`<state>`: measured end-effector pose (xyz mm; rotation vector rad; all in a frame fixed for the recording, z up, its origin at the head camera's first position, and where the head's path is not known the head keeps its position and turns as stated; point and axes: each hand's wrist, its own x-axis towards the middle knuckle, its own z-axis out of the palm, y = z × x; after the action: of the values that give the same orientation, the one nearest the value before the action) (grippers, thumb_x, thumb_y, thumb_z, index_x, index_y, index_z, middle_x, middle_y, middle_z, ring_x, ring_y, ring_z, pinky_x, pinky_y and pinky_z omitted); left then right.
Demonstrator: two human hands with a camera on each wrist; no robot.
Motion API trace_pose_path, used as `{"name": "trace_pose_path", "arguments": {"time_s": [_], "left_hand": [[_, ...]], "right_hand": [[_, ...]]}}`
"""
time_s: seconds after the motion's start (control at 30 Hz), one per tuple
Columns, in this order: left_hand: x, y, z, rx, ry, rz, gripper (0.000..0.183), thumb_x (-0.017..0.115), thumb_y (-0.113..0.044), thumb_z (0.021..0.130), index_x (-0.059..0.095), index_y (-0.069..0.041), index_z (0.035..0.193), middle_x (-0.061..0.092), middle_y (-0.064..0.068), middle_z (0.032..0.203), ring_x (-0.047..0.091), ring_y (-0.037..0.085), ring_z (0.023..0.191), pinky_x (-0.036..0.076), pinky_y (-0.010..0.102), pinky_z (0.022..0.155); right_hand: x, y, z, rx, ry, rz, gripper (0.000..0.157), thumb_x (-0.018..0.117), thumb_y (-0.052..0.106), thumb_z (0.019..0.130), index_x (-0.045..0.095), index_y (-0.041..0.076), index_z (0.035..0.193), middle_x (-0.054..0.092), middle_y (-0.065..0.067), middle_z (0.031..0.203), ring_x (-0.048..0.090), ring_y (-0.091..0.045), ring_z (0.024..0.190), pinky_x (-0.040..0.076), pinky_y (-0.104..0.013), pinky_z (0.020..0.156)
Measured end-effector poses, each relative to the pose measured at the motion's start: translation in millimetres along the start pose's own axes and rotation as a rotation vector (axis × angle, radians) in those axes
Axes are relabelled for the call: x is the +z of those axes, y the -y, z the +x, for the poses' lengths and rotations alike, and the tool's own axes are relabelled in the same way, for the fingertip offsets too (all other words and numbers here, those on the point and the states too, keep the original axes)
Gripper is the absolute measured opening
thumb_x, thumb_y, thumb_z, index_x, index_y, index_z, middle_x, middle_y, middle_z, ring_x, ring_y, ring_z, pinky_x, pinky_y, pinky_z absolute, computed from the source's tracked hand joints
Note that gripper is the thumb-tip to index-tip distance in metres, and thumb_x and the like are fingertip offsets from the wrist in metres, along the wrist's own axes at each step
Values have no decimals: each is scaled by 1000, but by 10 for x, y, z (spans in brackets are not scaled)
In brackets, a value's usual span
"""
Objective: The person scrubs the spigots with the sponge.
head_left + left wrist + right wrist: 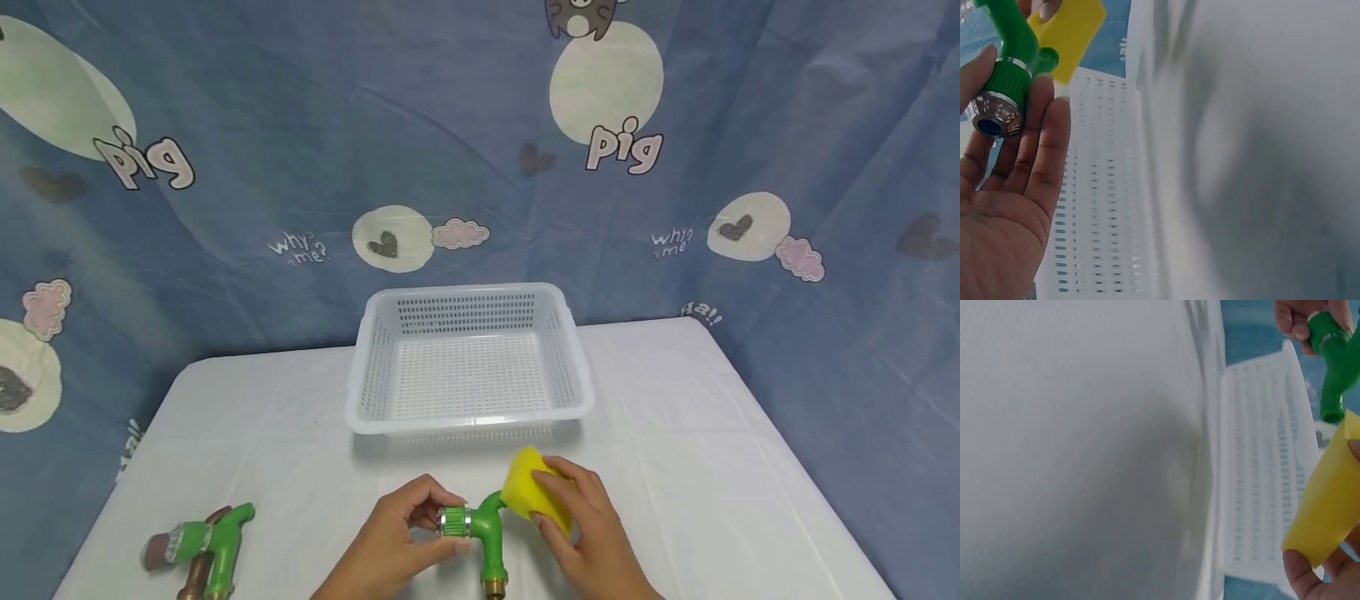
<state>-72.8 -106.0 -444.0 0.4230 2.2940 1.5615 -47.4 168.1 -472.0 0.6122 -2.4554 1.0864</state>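
Observation:
A green tap [490,533] with a ribbed collar, silver rings and a brass-coloured threaded end is held in front of the basket. My left hand [405,533] grips it by the ribbed collar between thumb and fingers. In the left wrist view the collar's open silver end [997,119] faces the palm. My right hand [588,521] pinches a yellow sponge [536,492] between thumb and fingers. The sponge overlaps the tip of the curved spout in the head view, and in the right wrist view the sponge's corner [1350,422] sits right by the spout.
Behind the hands stands a white perforated plastic basket [472,421] with nothing in it. At the left of the white-covered table [285,433] lie a second green tap [223,550] and a reddish-brown one [197,575], crossed over each other. A blue patterned cloth [450,150] hangs behind.

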Motion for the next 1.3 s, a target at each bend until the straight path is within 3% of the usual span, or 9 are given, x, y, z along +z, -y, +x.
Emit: {"name": "trace_pose_path", "arguments": {"time_s": [0.13,0.27,0.4,0.6,0.73,1.0,1.13,1.3], "left_hand": [[-66,-147,82,36,-70,51,37,82,-42,74,63,-30,104,67,-12,105,64,10,89,54,31,83],[-153,-392,290,116,-204,197,37,83,-46,70,65,-36,101,65,-21,101,60,5,88,52,30,80],[-182,-560,604,157,-316,288,36,85,-42,70,65,-38,100,64,-22,95,58,6,86,53,30,74],[-154,-652,1112,154,-365,319,35,85,-29,74,67,-22,103,67,-11,91,65,7,85,56,27,74],[-75,-663,1390,148,-355,382,34,84,-25,76,67,-14,103,66,-6,87,62,10,79,55,28,70],[81,-618,1866,168,-272,644,33,83,-21,77,65,-5,100,69,3,82,60,8,62,48,22,50],[101,-551,2034,108,-237,730,31,83,-18,77,64,-4,98,68,6,81,59,10,60,49,23,51],[182,-441,2177,29,-92,878,29,80,-16,79,65,-3,100,66,4,77,59,11,59,51,24,54]], "right_hand": [[-66,-78,-48,87,-39,21,52,75,12,84,56,19,132,49,-4,137,48,-20,122,37,-12,100],[-90,-126,-123,153,-62,60,49,75,13,86,57,19,131,50,-2,136,50,-19,121,37,-11,100],[-115,-157,-216,231,-62,62,45,74,18,87,58,21,129,51,1,135,51,-17,120,37,-11,99],[-175,-188,-288,277,-61,59,43,73,20,88,58,21,129,51,1,134,53,-17,119,38,-12,99],[-234,-192,-301,269,-62,47,43,73,21,88,58,21,128,51,1,134,53,-17,118,38,-12,99],[-335,-181,-367,263,-61,-21,44,76,23,86,60,22,127,54,1,132,54,-18,117,36,-9,99],[-341,-177,-398,275,-61,-9,44,76,23,86,60,22,127,54,1,132,54,-18,116,36,-9,98],[-323,-173,-402,284,-62,9,45,76,23,85,60,22,127,54,1,132,54,-18,117,36,-10,99]]}}
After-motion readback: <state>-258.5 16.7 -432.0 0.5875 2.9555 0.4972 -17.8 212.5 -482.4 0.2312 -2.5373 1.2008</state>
